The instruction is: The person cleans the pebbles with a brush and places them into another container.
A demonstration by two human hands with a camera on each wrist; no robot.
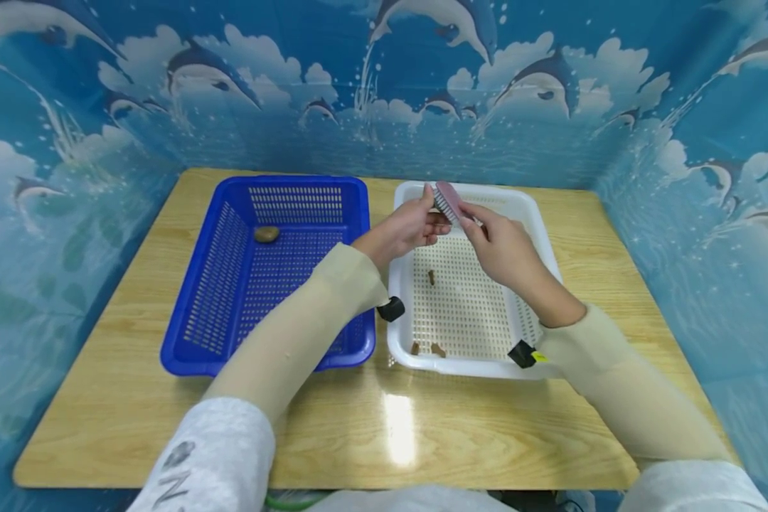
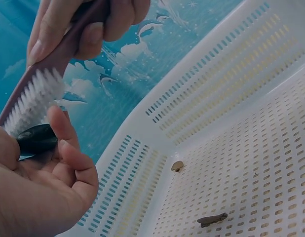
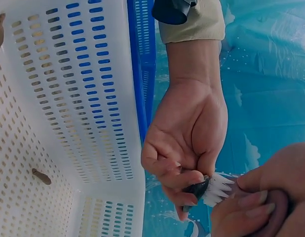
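My left hand (image 1: 408, 226), palm turned up, pinches a small, dark, glossy, stone-like object (image 2: 38, 141) between thumb and curled fingers. In the head view the fingers hide most of it. A scrubbing brush (image 1: 448, 196) with a dusky pink back and white bristles is gripped in my right hand (image 1: 507, 249). Its bristles (image 3: 217, 190) are right against the dark object in the right wrist view. Both hands are held above the far part of the white basket (image 1: 402, 306).
Small brown pieces (image 1: 432, 277) lie scattered on the white basket's floor. To its left stands a blue basket (image 1: 171, 348) with one brown, rounded, stone-like object (image 1: 266, 234) inside. Both baskets sit on a wooden table (image 1: 333, 434), backed by a dolphin-print curtain (image 1: 384, 142).
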